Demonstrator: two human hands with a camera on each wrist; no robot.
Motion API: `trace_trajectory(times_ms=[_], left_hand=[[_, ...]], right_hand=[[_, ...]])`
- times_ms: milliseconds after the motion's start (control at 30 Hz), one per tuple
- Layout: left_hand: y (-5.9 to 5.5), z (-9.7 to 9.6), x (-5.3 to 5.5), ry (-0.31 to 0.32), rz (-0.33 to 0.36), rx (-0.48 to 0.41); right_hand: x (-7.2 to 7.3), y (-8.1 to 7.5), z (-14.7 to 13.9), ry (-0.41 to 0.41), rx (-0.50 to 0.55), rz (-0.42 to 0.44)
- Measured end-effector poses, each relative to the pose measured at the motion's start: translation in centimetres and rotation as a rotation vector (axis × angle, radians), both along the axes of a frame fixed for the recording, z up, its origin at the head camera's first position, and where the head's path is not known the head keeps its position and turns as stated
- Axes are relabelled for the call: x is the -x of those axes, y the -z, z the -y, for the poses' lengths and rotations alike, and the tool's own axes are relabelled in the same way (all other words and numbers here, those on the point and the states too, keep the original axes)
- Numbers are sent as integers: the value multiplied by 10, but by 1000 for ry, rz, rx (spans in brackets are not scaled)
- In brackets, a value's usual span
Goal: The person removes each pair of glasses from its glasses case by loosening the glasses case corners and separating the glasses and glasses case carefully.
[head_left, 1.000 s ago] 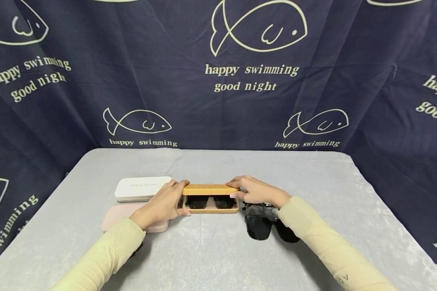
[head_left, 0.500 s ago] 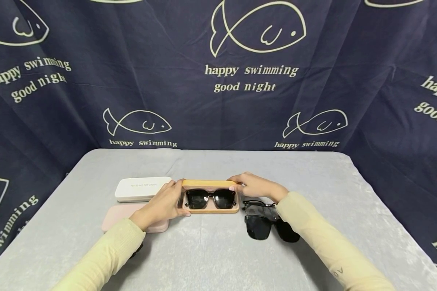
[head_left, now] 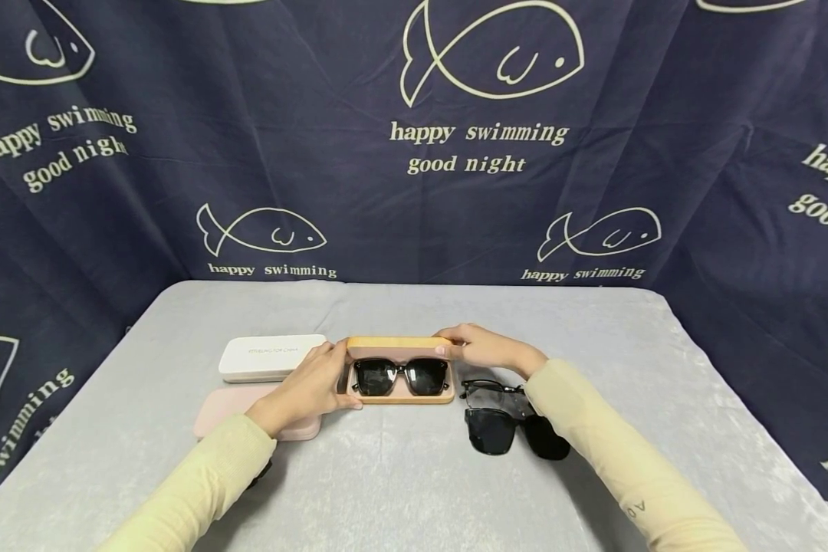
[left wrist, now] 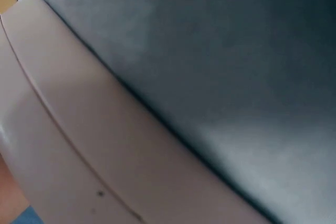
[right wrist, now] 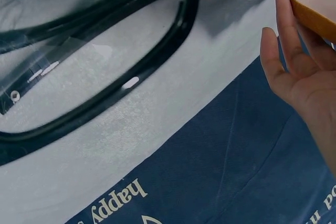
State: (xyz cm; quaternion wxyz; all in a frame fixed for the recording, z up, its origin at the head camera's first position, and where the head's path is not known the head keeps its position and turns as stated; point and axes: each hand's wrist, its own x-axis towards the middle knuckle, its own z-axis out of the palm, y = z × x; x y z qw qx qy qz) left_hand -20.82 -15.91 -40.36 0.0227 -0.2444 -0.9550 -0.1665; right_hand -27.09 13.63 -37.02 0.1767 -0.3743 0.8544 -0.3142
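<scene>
An orange glasses case with a pale pink lining stands open at the middle of the table. Black sunglasses lie inside it, lenses facing up. My left hand grips the case's left end, thumb at the front edge and fingers at the back. At the raised lid's right end, my right hand pinches the lid, with the thumb on its inner side. The right wrist view shows that hand beside the orange edge. In the left wrist view a pink case fills the foreground; the left hand is mostly hidden.
A white glasses case and a pink glasses case lie shut on the left. Clear-lensed eyeglasses and black sunglasses lie under the right forearm. Something dark shows beside the left sleeve. A dark blue fish-print curtain surrounds the table.
The right hand has swung the orange case's lid up and back, so the sunglasses inside show fully. The left hand has kept its hold on the left end.
</scene>
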Motion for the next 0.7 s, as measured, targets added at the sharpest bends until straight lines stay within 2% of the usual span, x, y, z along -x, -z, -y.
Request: trace_trajectory(times_ms=[133, 233, 400, 567, 700], left_hand=[[-1, 0, -1, 0, -4, 7], [-1, 0, -1, -1, 0, 5], [0, 0, 0, -1, 5, -3], [1, 0, 0, -1, 7, -12], [2, 0, 1, 1, 5, -18]], right_hand=[[-1, -2, -1, -18, -22, -66], [-3, -2, -1, -19, -45, -149], [-5, -2, 0, 52, -70, -264], [-6, -2, 1, 88, -38, -377], [-8, -5, 2, 107, 5, -428]])
